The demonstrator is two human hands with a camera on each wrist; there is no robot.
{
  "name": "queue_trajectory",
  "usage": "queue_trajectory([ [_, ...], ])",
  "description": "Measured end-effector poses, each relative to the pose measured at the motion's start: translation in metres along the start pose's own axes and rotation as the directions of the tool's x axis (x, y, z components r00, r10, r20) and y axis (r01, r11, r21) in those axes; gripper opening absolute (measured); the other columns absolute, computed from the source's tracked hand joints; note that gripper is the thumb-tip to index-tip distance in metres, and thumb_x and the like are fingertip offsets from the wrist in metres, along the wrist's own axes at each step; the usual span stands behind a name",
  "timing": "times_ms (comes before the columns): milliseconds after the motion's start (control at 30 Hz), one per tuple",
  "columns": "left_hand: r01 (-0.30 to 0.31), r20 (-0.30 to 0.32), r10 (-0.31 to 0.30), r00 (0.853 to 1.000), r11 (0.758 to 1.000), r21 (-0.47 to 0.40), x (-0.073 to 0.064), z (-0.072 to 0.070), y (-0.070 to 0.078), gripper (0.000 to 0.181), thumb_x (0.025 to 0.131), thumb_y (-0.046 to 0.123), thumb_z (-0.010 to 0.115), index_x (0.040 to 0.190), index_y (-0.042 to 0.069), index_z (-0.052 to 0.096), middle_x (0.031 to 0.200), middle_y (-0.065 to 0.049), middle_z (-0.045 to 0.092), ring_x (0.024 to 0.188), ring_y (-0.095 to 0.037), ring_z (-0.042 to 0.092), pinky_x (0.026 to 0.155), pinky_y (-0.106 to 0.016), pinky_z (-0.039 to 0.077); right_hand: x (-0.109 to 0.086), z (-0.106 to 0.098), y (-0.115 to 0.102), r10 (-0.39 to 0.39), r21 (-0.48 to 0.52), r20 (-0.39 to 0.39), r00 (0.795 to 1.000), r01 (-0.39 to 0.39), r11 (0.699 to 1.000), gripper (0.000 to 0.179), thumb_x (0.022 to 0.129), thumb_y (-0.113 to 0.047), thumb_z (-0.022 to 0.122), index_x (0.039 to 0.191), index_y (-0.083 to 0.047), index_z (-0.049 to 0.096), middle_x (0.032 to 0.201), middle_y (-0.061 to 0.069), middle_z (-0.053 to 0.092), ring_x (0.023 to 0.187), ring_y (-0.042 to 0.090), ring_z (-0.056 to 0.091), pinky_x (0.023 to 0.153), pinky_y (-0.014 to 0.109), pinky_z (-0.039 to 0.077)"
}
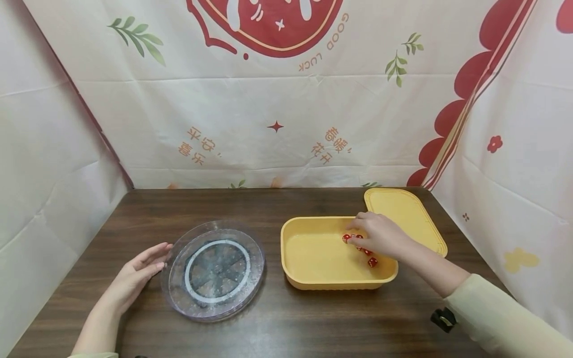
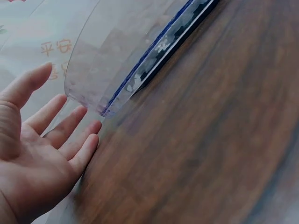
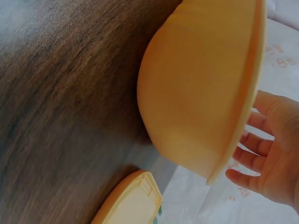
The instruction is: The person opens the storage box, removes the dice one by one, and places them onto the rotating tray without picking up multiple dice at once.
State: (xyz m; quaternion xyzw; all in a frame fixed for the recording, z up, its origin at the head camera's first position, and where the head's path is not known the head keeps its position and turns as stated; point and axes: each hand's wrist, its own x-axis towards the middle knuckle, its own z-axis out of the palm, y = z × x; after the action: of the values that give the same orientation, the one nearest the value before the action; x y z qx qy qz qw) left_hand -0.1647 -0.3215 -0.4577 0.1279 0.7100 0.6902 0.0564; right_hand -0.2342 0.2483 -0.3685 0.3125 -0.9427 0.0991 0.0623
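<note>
A clear, round plastic dish (image 1: 257, 286) with a white ring and dark spoke-like pattern at its bottom sits on the table at the left. My left hand (image 1: 130, 278) is beside its left rim, fingers loosely extended and fingertips right at the edge, as the left wrist view also shows. Several red dice (image 1: 372, 262) lie in the right part of a yellow rectangular box (image 1: 309, 256). Over its right side reaches my right hand (image 1: 380, 233), relaxed fingers spread among the dice and partly covering them. The box wall hides those fingertips in the right wrist view.
A yellow lid (image 1: 409, 214) lies flat behind and right of the box. Patterned white cloth (image 1: 250, 124) hangs behind the dark wooden table (image 1: 291, 323) and along both sides. Near the right sleeve is a small black object (image 1: 443, 319).
</note>
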Motion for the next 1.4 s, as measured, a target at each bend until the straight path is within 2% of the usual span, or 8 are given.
queue_trajectory([
  [100,0.021,0.017,-0.023,1.0,0.996,0.087,0.0,0.001,-0.001,0.05,0.098,0.003,0.051,0.144,-0.002,0.033,0.139,0.006,0.049,0.123,0.001,0.045,0.094,-0.01,0.035,0.002,0.005,0.002,-0.002,-0.019,0.009,1.0,0.002,1.0,0.028,0.08,-0.027,0.079,0.101,-0.009,0.074,0.084,0.001,0.061,0.07,0.012,0.05,0.063,0.032,0.045],
  [267,0.001,0.047,-0.007,0.999,0.99,0.138,0.0,0.001,-0.002,0.053,0.095,0.0,0.054,0.144,-0.003,0.034,0.139,0.006,0.05,0.124,0.004,0.043,0.095,-0.011,0.035,0.004,0.012,0.005,0.001,-0.044,0.01,1.0,0.0,0.999,0.028,0.078,-0.027,0.08,0.099,-0.01,0.073,0.084,0.001,0.061,0.072,0.014,0.053,0.065,0.034,0.047],
  [367,-0.029,0.075,0.018,0.997,0.989,0.148,0.0,0.0,-0.004,0.055,0.094,-0.002,0.054,0.144,-0.005,0.032,0.142,0.003,0.048,0.125,0.003,0.042,0.095,-0.013,0.037,0.005,0.016,0.006,-0.011,-0.063,0.0,1.0,0.011,0.998,0.027,0.077,-0.026,0.081,0.098,-0.01,0.073,0.083,0.001,0.061,0.071,0.015,0.054,0.065,0.035,0.047],
  [500,-0.067,0.12,0.049,0.992,0.987,0.146,0.0,-0.003,-0.007,0.059,0.092,-0.006,0.054,0.145,-0.006,0.029,0.147,-0.008,0.042,0.129,0.001,0.039,0.098,-0.014,0.035,0.006,0.019,0.005,-0.019,-0.093,-0.008,1.0,0.019,0.995,0.025,0.077,-0.025,0.081,0.096,-0.01,0.074,0.082,0.001,0.06,0.072,0.018,0.054,0.065,0.037,0.045],
  [700,-0.078,0.139,0.058,0.989,0.987,0.142,0.0,-0.006,-0.01,0.061,0.091,-0.007,0.054,0.146,-0.005,0.028,0.148,-0.012,0.039,0.13,0.0,0.038,0.099,-0.013,0.033,0.006,0.022,0.004,-0.012,-0.135,-0.009,1.0,0.01,0.991,0.025,0.078,-0.027,0.079,0.096,-0.011,0.073,0.086,0.001,0.062,0.079,0.023,0.055,0.068,0.042,0.044],
  [900,-0.093,0.154,0.071,0.985,0.986,0.136,0.0,-0.005,-0.008,0.06,0.092,-0.008,0.053,0.146,-0.006,0.027,0.146,-0.006,0.042,0.13,0.0,0.038,0.098,-0.013,0.033,0.005,0.026,0.005,-0.025,-0.156,-0.022,0.999,0.022,0.988,0.022,0.079,-0.025,0.079,0.093,-0.01,0.072,0.085,0.003,0.061,0.079,0.025,0.057,0.067,0.045,0.046],
  [1100,-0.099,0.147,0.079,0.986,0.986,0.136,-0.001,-0.003,-0.005,0.059,0.092,-0.009,0.052,0.146,-0.006,0.027,0.144,0.002,0.046,0.128,0.001,0.039,0.098,-0.012,0.032,0.009,0.028,0.004,0.006,-0.171,-0.001,1.0,-0.006,0.985,0.02,0.079,-0.023,0.078,0.093,-0.01,0.072,0.084,0.003,0.06,0.079,0.025,0.057,0.068,0.045,0.047],
  [1400,-0.104,0.139,0.085,0.987,0.985,0.14,-0.002,-0.004,-0.007,0.059,0.092,-0.009,0.052,0.145,-0.007,0.028,0.143,0.0,0.046,0.128,0.001,0.039,0.098,-0.012,0.032,0.012,0.035,0.003,0.035,-0.197,0.014,0.999,-0.032,0.98,0.015,0.078,-0.022,0.078,0.086,-0.013,0.07,0.076,-0.001,0.053,0.072,0.023,0.054,0.061,0.041,0.048],
])
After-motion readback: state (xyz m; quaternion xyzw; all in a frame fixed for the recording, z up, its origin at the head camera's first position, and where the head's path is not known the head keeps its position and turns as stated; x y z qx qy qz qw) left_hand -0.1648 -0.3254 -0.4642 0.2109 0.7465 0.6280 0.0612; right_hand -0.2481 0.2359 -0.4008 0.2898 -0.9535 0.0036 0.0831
